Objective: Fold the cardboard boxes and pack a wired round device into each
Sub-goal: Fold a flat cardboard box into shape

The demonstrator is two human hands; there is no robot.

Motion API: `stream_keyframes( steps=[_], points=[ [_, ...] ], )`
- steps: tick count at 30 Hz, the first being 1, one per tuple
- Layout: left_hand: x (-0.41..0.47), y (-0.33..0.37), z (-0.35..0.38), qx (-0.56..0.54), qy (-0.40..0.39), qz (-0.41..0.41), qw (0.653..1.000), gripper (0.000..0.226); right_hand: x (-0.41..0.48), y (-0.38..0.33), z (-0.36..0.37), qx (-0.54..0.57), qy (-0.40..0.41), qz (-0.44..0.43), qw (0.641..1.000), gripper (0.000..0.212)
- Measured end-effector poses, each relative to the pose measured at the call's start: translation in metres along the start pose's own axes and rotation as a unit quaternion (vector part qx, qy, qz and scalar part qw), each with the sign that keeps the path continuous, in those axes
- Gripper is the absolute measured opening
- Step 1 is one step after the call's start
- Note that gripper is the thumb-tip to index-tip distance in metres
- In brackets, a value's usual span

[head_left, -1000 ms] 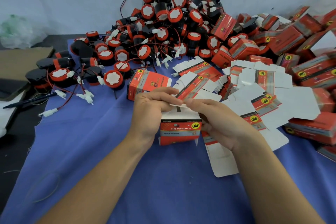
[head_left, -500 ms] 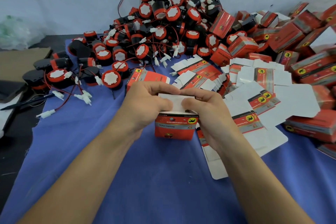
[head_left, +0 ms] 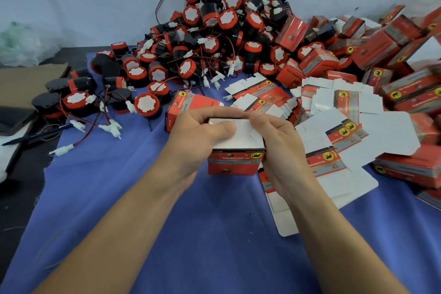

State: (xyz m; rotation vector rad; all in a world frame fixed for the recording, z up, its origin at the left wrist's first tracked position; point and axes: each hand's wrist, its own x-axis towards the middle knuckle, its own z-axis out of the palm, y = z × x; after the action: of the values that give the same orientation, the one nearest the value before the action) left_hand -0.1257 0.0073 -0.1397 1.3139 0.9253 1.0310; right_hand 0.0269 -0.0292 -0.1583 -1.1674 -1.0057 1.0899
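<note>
A red cardboard box [head_left: 236, 162] gripped at the centre of a blue-covered counter [head_left: 191, 234].
The left hand [head_left: 198, 136] and right hand [head_left: 274, 143] both curl around it, the left thumb pressing its white top flap; wired round devices [head_left: 214, 31] are heaped behind, flat unfolded boxes [head_left: 334, 112] to the right.

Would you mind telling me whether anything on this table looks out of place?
One folded red box lies tilted on the heap of round devices, near its right side, rather than with the boxes piled farther right. Nothing looks damaged.
</note>
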Motion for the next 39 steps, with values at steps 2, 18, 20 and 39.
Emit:
stream_keyframes(
  steps=[2,18,20,39],
  points=[
    [0.000,0.002,0.001,0.002,0.011,0.015,1.000,0.035,-0.001,-0.001,0.001,0.024,-0.016,-0.011,1.000,0.030],
    [0.015,-0.031,-0.020,-0.085,0.069,-0.046,0.993,0.050,-0.004,0.028,0.018,-0.438,0.006,-0.260,0.860,0.098],
    [0.015,-0.039,-0.022,-0.083,0.047,-0.039,0.995,0.065,0.002,0.031,0.016,-0.481,0.031,-0.272,0.833,0.066],
    [0.028,-0.056,-0.081,0.330,0.109,-0.054,0.936,0.074,0.097,-0.021,0.057,-0.388,0.043,-0.091,0.916,0.037]
  ],
)
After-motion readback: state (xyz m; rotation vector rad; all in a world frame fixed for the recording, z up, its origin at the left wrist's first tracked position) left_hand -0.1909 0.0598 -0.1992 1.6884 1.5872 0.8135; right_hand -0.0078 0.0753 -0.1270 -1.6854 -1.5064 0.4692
